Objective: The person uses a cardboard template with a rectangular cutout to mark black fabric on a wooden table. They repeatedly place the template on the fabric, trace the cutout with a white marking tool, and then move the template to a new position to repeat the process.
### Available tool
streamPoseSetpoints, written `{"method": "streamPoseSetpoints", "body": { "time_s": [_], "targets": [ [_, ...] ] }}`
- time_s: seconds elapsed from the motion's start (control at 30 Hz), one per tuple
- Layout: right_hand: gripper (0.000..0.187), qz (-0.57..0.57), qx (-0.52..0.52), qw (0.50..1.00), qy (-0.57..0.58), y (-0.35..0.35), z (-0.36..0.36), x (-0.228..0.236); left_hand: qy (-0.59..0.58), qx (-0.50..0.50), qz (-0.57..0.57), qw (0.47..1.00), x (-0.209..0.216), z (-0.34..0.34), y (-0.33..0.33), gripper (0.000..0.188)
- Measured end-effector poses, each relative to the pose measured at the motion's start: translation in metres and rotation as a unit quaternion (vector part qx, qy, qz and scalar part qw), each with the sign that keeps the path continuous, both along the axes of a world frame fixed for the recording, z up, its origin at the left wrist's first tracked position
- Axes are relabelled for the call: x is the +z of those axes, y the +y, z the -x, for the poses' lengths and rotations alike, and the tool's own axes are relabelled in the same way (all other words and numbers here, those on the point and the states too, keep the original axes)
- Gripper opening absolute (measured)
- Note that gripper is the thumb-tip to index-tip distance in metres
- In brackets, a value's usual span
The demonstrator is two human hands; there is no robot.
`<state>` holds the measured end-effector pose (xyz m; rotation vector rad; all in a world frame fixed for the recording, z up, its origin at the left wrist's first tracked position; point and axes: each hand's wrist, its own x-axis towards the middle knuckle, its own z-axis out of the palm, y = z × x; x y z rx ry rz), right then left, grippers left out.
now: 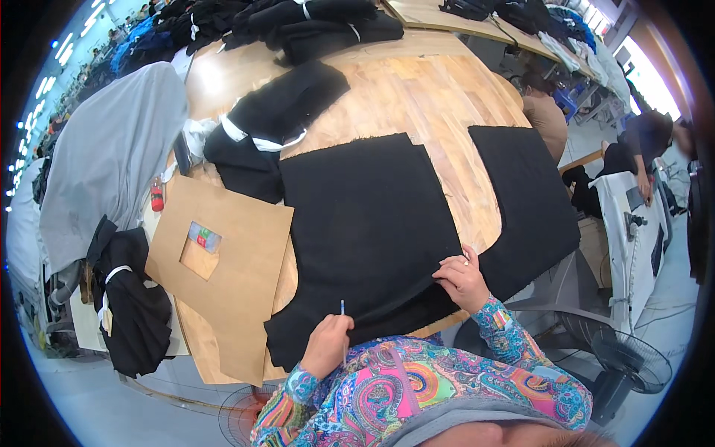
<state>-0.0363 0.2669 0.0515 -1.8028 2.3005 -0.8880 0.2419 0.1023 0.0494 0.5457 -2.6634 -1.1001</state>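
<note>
A cut panel of black fabric (365,216) lies flat in front of me, its near edge raised in a fold above another dark layer. My left hand (325,345) is closed around a slim pen (342,306), its white-and-blue end pointing up, beside the panel's near edge. My right hand (463,281) pinches the panel's edge at its near right corner. Right of it lies a second black fabric piece (532,201) with a curved cutout. A brown cardboard pattern (246,238) with a square window rests to the left, close to the panel.
Tied black fabric bundles lie on the wooden table (417,89), one bundle (298,97) behind the panel. Another tied bundle (134,305) sits at far left, near a grey cloth cover (119,149) and a red bottle (157,195). A fan (629,357) stands at right; people work beyond.
</note>
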Motion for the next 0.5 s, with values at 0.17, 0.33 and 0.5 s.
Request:
{"method": "streamPoseSetpoints", "body": {
  "time_s": [0.17, 0.33, 0.5],
  "targets": [
    [0.027, -0.027, -0.006, 0.998, 0.050, 0.005, 0.014, -0.006, 0.044, 0.058, 0.071, 0.995, 0.001, -0.013, -0.006, 0.023],
    [0.037, 0.084, -0.052, 0.995, 0.001, -0.005, 0.031, 0.035, -0.003, 0.119, 0.072, 0.990, 0.007, -0.029, -0.021, 0.016],
    [0.039, 0.232, -0.037, 0.972, 0.017, -0.002, 0.051, 0.109, -0.003, 0.274, 0.063, 0.960, 0.061, -0.056, -0.053, 0.011]
  ]
}}
